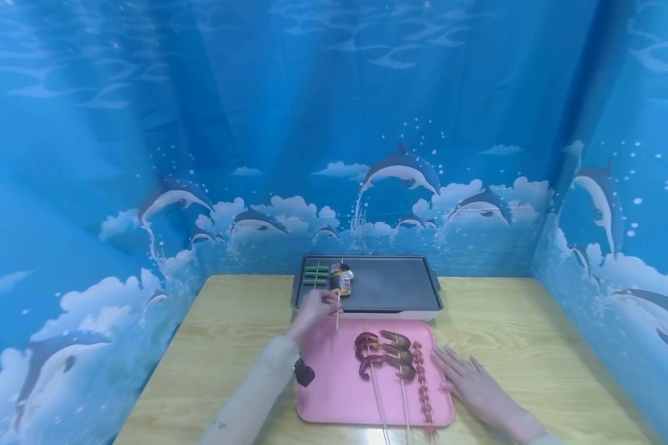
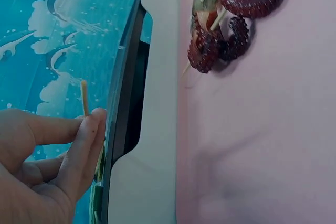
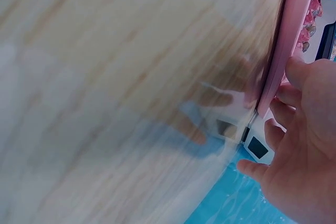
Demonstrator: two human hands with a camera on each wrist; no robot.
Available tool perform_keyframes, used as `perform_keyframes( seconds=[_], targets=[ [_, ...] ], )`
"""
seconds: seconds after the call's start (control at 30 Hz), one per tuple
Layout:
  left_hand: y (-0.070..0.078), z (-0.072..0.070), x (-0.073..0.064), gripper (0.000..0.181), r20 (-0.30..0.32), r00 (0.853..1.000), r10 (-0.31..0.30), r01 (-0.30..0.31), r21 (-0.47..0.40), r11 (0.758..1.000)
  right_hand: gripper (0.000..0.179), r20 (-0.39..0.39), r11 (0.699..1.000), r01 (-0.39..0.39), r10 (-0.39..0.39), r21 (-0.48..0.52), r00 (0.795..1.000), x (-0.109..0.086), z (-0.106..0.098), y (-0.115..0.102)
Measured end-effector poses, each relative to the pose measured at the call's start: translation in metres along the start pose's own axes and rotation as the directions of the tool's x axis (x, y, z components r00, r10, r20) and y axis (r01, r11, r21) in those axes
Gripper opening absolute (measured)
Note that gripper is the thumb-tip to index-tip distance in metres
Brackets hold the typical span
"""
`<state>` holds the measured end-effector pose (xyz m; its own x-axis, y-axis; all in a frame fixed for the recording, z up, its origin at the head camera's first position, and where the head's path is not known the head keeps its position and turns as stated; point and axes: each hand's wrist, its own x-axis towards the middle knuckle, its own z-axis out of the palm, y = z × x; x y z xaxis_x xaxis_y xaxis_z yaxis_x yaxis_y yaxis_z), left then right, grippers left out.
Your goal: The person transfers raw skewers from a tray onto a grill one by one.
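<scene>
My left hand [image 1: 319, 310] pinches the bare end of a wooden skewer [image 2: 84, 98] between thumb and fingers. The skewer's chunky dark, white and orange food [image 1: 341, 281] lies at the left part of a black griddle [image 1: 392, 284]. Left of it on the griddle is a skewer of green vegetable pieces [image 1: 315, 275]. In front stands a pink tray [image 1: 328, 395] with skewers of dark red octopus tentacles [image 2: 247, 3], shrimp [image 1: 401, 356] and small red pieces [image 1: 423, 390]. My right hand [image 1: 473, 384], fingers extended, touches the tray's right edge.
The griddle and tray stand on a wood-grain table [image 1: 506, 321]. A blue curtain [image 1: 334, 123] printed with dolphins encloses the back and both sides. A black object [image 1: 304, 373] shows by my left wrist. Several skewer sticks project past the tray's near edge.
</scene>
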<state>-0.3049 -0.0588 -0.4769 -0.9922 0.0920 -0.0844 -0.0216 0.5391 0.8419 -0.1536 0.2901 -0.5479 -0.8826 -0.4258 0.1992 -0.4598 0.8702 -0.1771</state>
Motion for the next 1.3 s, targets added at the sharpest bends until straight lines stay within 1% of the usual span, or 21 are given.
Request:
perform_keyframes(
  seconds=[0.13, 0.23, 0.3, 0.47, 0.57, 0.7, 0.77, 0.83, 0.9, 0.97, 1.0, 1.07, 1.13, 1.23, 1.3],
  targets=[
    [-0.003, -0.001, -0.001, 0.015, -0.011, 1.0, 0.025, -0.025, 0.02, 0.999, 0.054, -0.024, 1.0, 0.014, -0.014, -0.011, 1.0, 0.0, 0.0, -0.001],
    [-0.002, -0.001, -0.001, 0.015, -0.025, 0.999, 0.042, -0.04, 0.063, 0.997, 0.054, -0.028, 1.0, 0.015, -0.015, -0.014, 0.999, 0.001, 0.001, -0.002],
    [-0.001, -0.001, -0.001, 0.014, -0.036, 0.999, 0.04, -0.036, 0.098, 0.995, 0.054, -0.037, 0.999, 0.026, -0.026, -0.021, 0.999, 0.001, 0.001, -0.002],
    [0.003, 0.0, -0.004, 0.013, -0.05, 0.999, 0.022, -0.014, 0.15, 0.989, 0.055, -0.01, 1.0, 0.007, -0.007, 0.0, 1.0, 0.001, 0.001, -0.002],
    [0.006, 0.0, -0.006, 0.013, -0.059, 0.998, 0.016, -0.007, 0.153, 0.988, 0.055, 0.027, 1.0, -0.021, 0.02, 0.02, 0.999, 0.002, 0.0, -0.002],
    [0.013, -0.002, -0.012, 0.015, -0.053, 0.997, 0.059, -0.05, 0.148, 0.988, 0.055, 0.036, 0.999, -0.025, 0.024, 0.029, 0.999, 0.003, 0.0, -0.002],
    [0.018, -0.001, -0.019, 0.017, -0.041, 0.995, 0.094, -0.088, 0.124, 0.988, 0.055, 0.025, 1.0, -0.016, 0.016, 0.027, 1.0, 0.002, 0.001, -0.002],
    [0.023, 0.0, -0.028, 0.019, -0.031, 0.989, 0.142, -0.138, 0.094, 0.986, 0.055, 0.016, 1.0, -0.01, 0.009, 0.022, 1.0, 0.001, 0.001, -0.001],
    [0.027, 0.003, -0.038, 0.02, -0.021, 0.982, 0.189, -0.188, 0.036, 0.982, 0.055, 0.006, 1.0, -0.002, 0.002, 0.017, 1.0, 0.0, 0.001, -0.001],
    [0.029, 0.007, -0.05, 0.021, -0.013, 0.975, 0.223, -0.223, -0.013, 0.975, 0.055, -0.003, 1.0, 0.007, -0.007, 0.01, 1.0, 0.0, 0.001, -0.001],
    [0.029, 0.01, -0.056, 0.021, -0.008, 0.974, 0.228, -0.228, -0.024, 0.973, 0.055, -0.01, 1.0, 0.011, -0.011, 0.006, 1.0, 0.0, 0.001, -0.001],
    [0.028, 0.016, -0.067, 0.021, 0.015, 0.975, 0.222, -0.22, -0.063, 0.973, 0.055, -0.023, 1.0, 0.016, -0.016, 0.0, 1.0, -0.001, 0.001, 0.0],
    [0.024, 0.023, -0.078, 0.021, 0.047, 0.98, 0.194, -0.19, -0.081, 0.978, 0.055, -0.039, 1.0, 0.025, -0.025, -0.007, 0.999, -0.001, 0.002, 0.0],
    [0.013, 0.035, -0.092, 0.02, 0.105, 0.981, 0.165, -0.159, -0.068, 0.985, 0.055, -0.049, 0.999, 0.029, -0.03, -0.02, 0.998, 0.0, 0.002, 0.001],
    [0.005, 0.043, -0.1, 0.021, 0.151, 0.979, 0.134, -0.125, -0.067, 0.99, 0.054, -0.054, 0.999, 0.037, -0.038, -0.024, 0.998, 0.0, 0.002, 0.001]
  ],
)
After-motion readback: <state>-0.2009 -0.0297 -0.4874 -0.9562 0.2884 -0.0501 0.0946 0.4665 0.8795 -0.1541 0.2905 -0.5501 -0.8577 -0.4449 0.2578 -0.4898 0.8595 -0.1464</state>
